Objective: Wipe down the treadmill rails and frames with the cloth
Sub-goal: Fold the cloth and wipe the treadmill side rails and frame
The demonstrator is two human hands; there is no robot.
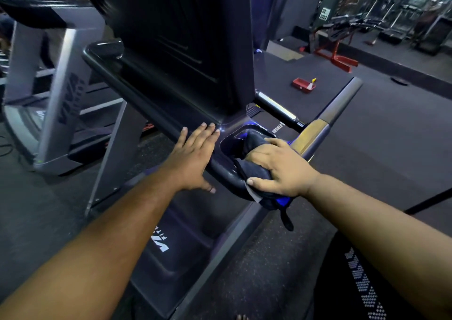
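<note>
red tray [304,85], red bench [335,50], nbr treadmill [56,94]

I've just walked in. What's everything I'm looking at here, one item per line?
treadmill console: one, black, centre, seen from behind
handrail: one, black, across the console's base
cloth: one, dark with blue, in the console's tray recess
neighbouring treadmill: one, grey, left
red tray: one, on the floor, right of the console
red-framed bench: one, far right
left hand: flat, fingers straight, on the handrail
right hand: grips the cloth
</note>
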